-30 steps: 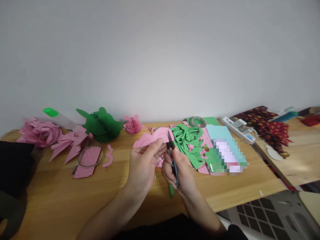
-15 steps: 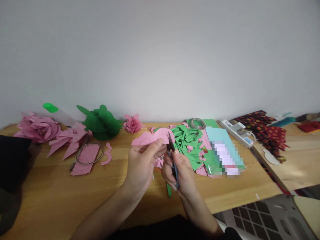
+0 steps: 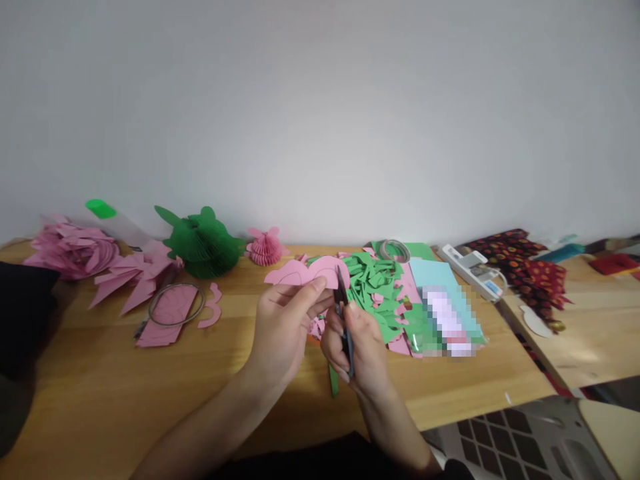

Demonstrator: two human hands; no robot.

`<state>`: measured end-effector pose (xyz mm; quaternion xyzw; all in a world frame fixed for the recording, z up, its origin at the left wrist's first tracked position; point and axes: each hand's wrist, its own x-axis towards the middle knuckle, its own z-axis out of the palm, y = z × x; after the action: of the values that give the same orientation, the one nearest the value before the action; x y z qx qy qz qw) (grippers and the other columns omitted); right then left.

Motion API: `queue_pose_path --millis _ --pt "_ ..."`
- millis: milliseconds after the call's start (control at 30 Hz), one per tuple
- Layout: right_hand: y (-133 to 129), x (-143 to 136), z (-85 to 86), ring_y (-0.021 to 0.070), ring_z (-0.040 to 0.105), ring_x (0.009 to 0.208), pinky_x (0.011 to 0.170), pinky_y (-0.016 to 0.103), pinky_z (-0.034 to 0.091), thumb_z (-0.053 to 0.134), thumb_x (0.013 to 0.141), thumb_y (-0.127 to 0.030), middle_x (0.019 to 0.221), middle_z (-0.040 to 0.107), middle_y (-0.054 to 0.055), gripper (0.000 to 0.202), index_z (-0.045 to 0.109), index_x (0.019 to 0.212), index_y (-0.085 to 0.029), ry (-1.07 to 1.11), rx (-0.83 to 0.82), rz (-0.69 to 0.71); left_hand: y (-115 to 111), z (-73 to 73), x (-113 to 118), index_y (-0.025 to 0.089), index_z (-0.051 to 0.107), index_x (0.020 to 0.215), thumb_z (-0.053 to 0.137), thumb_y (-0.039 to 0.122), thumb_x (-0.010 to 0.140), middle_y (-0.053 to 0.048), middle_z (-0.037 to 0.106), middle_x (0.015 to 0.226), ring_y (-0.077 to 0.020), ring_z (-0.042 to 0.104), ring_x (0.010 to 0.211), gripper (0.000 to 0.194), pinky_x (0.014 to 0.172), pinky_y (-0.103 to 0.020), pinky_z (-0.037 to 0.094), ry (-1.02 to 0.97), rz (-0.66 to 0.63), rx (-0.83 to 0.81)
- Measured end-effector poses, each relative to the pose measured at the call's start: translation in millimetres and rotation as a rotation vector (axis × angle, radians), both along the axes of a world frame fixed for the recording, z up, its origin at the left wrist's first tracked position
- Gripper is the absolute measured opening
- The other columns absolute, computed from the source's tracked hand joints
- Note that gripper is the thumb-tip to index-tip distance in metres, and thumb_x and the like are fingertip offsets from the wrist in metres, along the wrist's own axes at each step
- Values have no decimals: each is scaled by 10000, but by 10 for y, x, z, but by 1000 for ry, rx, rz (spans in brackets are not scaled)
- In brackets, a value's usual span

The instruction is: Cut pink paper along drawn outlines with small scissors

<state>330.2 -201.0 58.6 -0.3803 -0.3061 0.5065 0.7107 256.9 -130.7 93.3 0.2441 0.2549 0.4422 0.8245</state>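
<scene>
My left hand (image 3: 289, 317) pinches a piece of pink paper (image 3: 295, 272) between thumb and fingers, above the table. The paper has a scalloped top edge and drawn curved lines. In my right hand (image 3: 361, 340) is a pair of scissors (image 3: 349, 350), fingers closed round the handles. The scissor blades point up and away, touching the right end of the pink paper. Behind my hands lies a heap of green paper scraps (image 3: 373, 287) with pink bits among them. A wavy pink cut-out (image 3: 214, 307) rests left of my left hand.
Pink paper pieces (image 3: 173, 313) lie under a wire ring at left. A green honeycomb paper shape (image 3: 203, 243), a small pink one (image 3: 266, 247) and pink paper flowers (image 3: 73, 250) line the wall. Rightward are tape (image 3: 395, 251), blue sheets (image 3: 435, 273), a power strip (image 3: 473, 270) and patterned cloth (image 3: 515, 260).
The camera view has shifted slightly. Both hands keep nearly the same hold on the paper and the scissors, with the blades still at the paper's right end.
</scene>
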Motion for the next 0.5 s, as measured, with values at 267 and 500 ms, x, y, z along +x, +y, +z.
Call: queue_pose_path --millis 267,500 --pt "-28 -4 -11 48 178 263 284 168 165 505 907 -598 341 342 -112 448 463 686 -210 -54 -36 -8 -25 -8 -12 147 649 571 864 244 577 -12 709 584 -172 703 587 236 704 -340 595 54 31 20" --pt "-39 -5 -22 48 188 272 296 169 183 489 921 -582 350 348 -104 440 464 687 -211 -65 -37 -8 -28 26 -24 153 631 554 856 265 579 -20 705 576 -171 689 567 252 676 -340 580 111 39 44"
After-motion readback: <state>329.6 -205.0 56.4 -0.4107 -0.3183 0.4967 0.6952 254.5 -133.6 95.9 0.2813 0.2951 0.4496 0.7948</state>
